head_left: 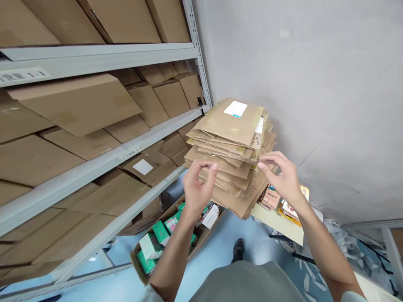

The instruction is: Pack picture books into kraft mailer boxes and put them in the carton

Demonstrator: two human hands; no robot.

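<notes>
A tall stack of flattened cardboard boxes [226,126] stands in front of me, its edges uneven and partly covered with clear tape. The topmost piece carries a white label [236,108]. My left hand [200,184] is at the stack's near left side, fingers bent and thumb apart, with nothing in it. Close to the right edge of the pile is my right hand [281,174], its thumb and fingers also apart. Whether its fingertips touch the cardboard I cannot tell.
Metal shelving [126,153] packed with brown cartons [78,102] runs along the left. Below stands an open carton of green boxes [161,233]. A pale table [280,222] holding booklets [270,198] is at right, against a grey wall [299,84]. Clear plastic [343,239] lies beyond.
</notes>
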